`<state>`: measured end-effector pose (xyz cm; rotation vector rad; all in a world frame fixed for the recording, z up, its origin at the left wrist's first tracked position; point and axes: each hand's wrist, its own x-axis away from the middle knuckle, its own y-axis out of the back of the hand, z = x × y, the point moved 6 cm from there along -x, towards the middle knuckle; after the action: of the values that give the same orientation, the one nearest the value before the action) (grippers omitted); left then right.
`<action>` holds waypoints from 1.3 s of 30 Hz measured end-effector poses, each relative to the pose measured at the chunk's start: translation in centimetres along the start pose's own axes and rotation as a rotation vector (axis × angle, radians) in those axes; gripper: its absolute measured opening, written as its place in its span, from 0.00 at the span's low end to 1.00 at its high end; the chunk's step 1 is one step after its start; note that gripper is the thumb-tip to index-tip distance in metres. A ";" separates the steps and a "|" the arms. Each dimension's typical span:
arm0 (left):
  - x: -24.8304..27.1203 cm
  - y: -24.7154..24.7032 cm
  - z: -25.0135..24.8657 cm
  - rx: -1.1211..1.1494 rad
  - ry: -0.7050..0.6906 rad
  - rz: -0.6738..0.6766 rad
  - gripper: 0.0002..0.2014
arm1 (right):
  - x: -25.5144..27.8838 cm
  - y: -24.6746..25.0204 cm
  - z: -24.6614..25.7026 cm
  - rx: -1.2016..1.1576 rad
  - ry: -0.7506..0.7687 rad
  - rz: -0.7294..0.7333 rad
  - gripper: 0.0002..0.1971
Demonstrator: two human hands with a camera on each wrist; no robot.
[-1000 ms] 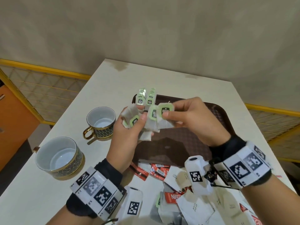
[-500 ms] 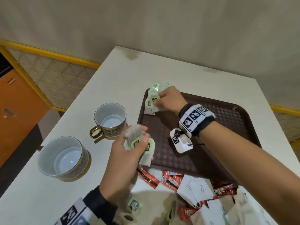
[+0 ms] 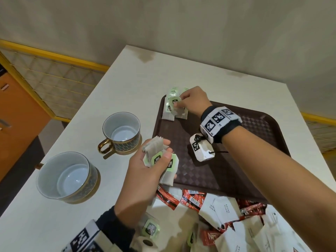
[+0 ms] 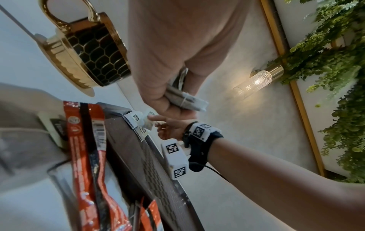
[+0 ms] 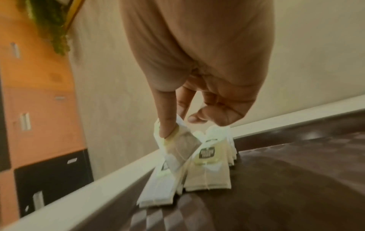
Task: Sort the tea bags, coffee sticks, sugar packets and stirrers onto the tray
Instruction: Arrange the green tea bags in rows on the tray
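**Tea bags at far-left tray corner, right hand on the stack**

I log the tea bag (image 3: 176,106) in the right hand (image 3: 193,101): it sits over the small stack of tea bags (image 3: 168,113) laid in the far-left corner of the brown tray (image 3: 254,160). In the right wrist view the thumb and forefinger pinch its upper edge (image 5: 177,140), its lower part lying against the stack (image 5: 209,171); the remaining fingers are curled in above.

Right arm reaches forward across the tray, palm down, wrist marker band up. Left hand (image 3: 145,170) is raised at the tray's near-left edge, palm turned up, fingers and thumb closed round a bundle of tea bags (image 3: 160,157); the left wrist view shows the bundle (image 4: 185,100) clamped between thumb and fingers.

The tray rests on a white table (image 3: 127,79). Near edge: a loose pile of red coffee sticks (image 3: 192,199) and white sugar packets (image 3: 220,210). Left of the tray stand a small gold-handled cup (image 3: 121,131) and a larger cup (image 3: 67,177), both upright. Behind: a beige wall, a yellow-framed mesh railing (image 3: 54,79), an orange cabinet (image 3: 16,113). I cannot make out any stirrers.
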<state>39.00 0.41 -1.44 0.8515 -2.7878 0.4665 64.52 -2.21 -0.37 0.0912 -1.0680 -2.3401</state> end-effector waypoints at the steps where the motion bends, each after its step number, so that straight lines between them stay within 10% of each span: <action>1: 0.1 0.1 0.0 0.014 0.009 -0.007 0.08 | 0.0 0.7 -0.4 -0.067 -0.023 -0.003 0.14; 8: 0.3 0.0 0.0 0.055 0.030 -0.011 0.08 | 0.2 0.9 -3.1 -0.117 -0.171 0.172 0.24; 19: 0.2 0.2 0.1 0.049 0.063 -0.044 0.08 | -0.3 -0.1 -2.2 -0.027 -0.168 0.057 0.22; 39: -0.5 0.7 0.9 0.021 0.067 -0.043 0.09 | 0.4 -1.3 0.9 0.365 0.183 0.114 0.19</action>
<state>38.94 0.90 -2.58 0.8817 -2.7028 0.5085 63.37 -1.09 -0.60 0.3635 -1.3550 -1.9712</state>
